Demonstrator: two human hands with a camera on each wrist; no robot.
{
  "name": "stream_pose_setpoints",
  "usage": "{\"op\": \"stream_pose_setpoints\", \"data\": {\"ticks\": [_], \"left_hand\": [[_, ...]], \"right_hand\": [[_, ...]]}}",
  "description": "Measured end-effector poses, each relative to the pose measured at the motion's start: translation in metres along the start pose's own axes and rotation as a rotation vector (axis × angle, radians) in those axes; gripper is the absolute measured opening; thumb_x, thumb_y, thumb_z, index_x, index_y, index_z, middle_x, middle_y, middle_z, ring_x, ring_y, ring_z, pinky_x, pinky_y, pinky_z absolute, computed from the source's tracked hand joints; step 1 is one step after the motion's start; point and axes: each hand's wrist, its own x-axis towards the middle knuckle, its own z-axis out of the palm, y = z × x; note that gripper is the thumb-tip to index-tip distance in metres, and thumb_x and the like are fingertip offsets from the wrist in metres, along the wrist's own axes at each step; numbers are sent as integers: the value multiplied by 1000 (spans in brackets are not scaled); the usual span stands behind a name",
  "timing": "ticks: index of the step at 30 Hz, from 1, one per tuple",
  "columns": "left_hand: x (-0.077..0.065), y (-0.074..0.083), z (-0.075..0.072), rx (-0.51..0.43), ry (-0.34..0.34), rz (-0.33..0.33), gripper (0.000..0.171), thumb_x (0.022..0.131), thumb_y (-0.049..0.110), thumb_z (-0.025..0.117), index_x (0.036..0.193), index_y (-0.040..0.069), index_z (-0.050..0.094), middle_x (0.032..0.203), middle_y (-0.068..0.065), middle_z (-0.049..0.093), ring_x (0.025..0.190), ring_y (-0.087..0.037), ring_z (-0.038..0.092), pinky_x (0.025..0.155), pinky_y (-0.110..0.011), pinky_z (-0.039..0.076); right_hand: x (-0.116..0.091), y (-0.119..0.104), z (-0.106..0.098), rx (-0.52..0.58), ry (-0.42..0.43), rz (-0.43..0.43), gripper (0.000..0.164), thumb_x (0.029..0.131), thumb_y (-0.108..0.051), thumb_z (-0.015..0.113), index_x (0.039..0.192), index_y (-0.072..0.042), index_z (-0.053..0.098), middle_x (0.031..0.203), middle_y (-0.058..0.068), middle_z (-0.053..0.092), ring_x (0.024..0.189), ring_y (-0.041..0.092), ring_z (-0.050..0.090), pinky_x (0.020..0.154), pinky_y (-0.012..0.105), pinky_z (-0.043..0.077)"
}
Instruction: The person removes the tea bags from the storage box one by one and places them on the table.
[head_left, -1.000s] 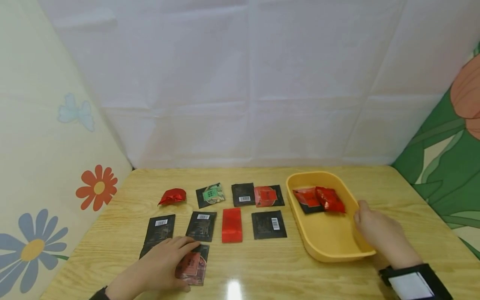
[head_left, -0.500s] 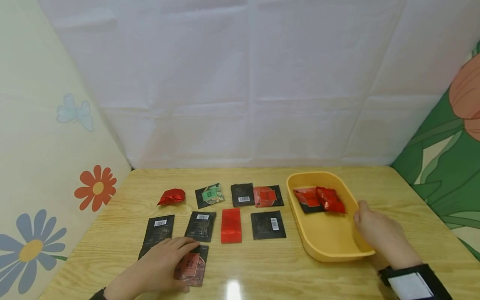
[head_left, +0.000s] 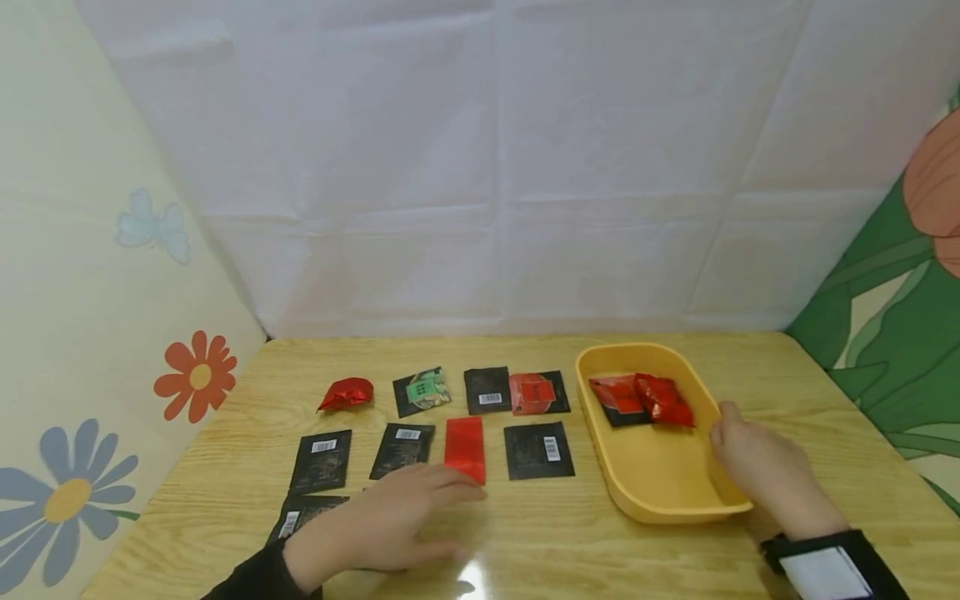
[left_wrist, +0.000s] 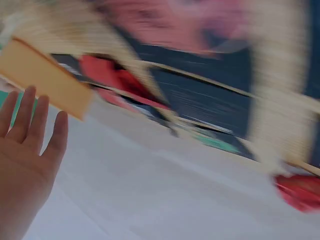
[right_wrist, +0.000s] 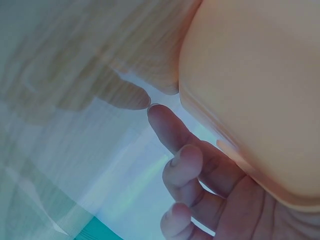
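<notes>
In the head view my left hand (head_left: 397,517) is over the front left of the table, just in front of a flat red packet (head_left: 465,450). Its fingers are straight in the left wrist view, with nothing held. A black sachet with a pink label (left_wrist: 180,20) lies near it in that blurred view; the hand hides it from the head camera. My right hand (head_left: 765,462) holds the right rim of a yellow tray (head_left: 622,492), fingers curled along its outer wall (right_wrist: 260,100); the thumb is hidden in the right wrist view. A red-labelled sachet (head_left: 618,396) and a shiny red packet (head_left: 663,400) lie inside.
Several black sachets lie face down, among them a barcoded sachet (head_left: 538,452) left of the tray. Along the back are a twisted red packet (head_left: 347,393), a green-labelled sachet (head_left: 422,392) and a red-labelled sachet (head_left: 536,392). A white sheet (head_left: 495,167) stands behind the table.
My left hand has moved right, away from where it rested on the pink-labelled sachet, uncovering a black sachet at the left. The right hand and tray have stayed put.
</notes>
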Motion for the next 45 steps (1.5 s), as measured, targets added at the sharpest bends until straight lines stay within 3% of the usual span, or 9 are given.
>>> {"op": "stream_pose_setpoints", "data": {"ticks": [4,8,14,23,30,38,45], "left_hand": [[34,17,-3,-47,2,121,55,97,49,58,146,25,48,146,13,46,133,-7,42,109,-36,38],[63,31,-5,4,20,212,56,98,49,56,148,24,45,151,12,41,138,-3,35,112,-27,31],[100,44,-10,66,0,242,59,99,48,54,151,23,40,155,10,36,141,-3,29,115,-23,23],[146,68,-15,112,-94,284,59,100,49,52,153,26,37,155,13,35,141,2,25,113,-16,17],[186,71,-15,152,-118,215,61,99,52,52,153,27,38,153,13,37,140,1,29,112,-16,21],[221,67,-13,125,-111,128,60,98,53,53,151,30,40,151,14,39,139,0,31,112,-18,24],[251,64,-8,151,-135,94,62,97,53,54,152,28,39,152,15,38,139,2,30,112,-14,21]], "right_hand": [[0,0,-1,5,-24,8,31,100,-8,38,115,19,39,63,18,53,53,31,54,43,50,43],[2,-1,-2,10,-43,18,31,101,-10,37,115,18,39,63,15,52,53,29,52,44,49,43],[1,0,-1,12,-31,13,30,101,-9,38,113,18,40,62,15,52,53,29,53,44,49,43],[0,-1,-1,1,-19,5,30,101,-9,40,112,18,40,61,14,51,51,28,51,42,47,43],[0,0,0,-5,-13,-2,29,100,-8,41,112,19,40,62,16,53,52,30,54,42,49,44],[-1,1,-1,-7,-8,-10,26,99,-6,42,110,18,40,61,14,52,51,28,52,42,48,43],[0,-1,-2,2,-24,3,30,99,-7,43,114,19,39,63,15,54,53,29,54,43,48,44]]}}
